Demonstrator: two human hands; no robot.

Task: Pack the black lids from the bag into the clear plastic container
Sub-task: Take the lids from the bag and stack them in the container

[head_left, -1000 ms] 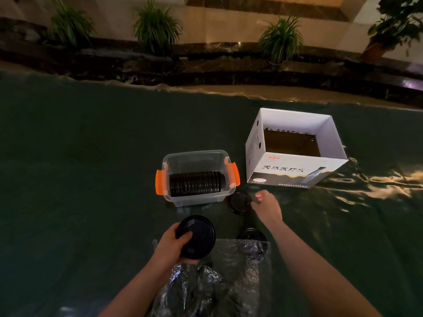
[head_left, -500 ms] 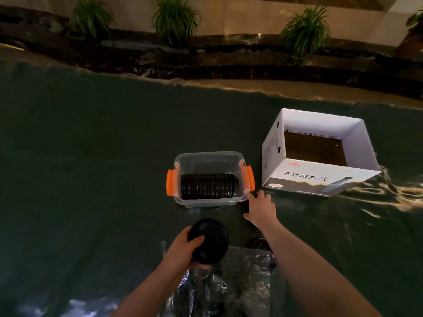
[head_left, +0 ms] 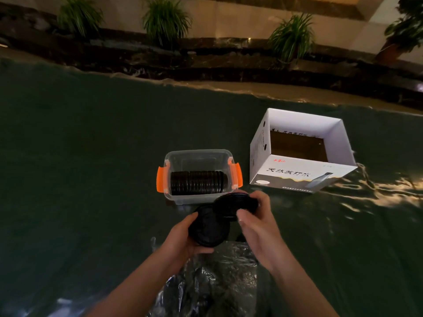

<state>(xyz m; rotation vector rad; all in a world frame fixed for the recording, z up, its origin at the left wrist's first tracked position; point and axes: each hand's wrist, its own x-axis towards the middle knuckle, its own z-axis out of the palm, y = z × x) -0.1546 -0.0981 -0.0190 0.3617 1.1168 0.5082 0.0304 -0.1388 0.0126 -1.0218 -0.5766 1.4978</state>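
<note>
While overlapping, two black lids [head_left: 209, 227] fill both hands [head_left: 256, 227].

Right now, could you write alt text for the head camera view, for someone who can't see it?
Two bare hands each hold a black lid, the left hand one lid and the right hand another, just in front of a clear plastic container with orange latches, holding a row of lids on edge. A crinkled plastic bag lies nearest; an open white cardboard box stands right.

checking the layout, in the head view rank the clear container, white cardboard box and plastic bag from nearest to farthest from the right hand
From the right hand:
1. Plastic bag, just below it, nearest the person.
2. Clear container, just ahead to the left; too close to the bag to rank firmly.
3. White cardboard box, farther ahead to the right.
</note>
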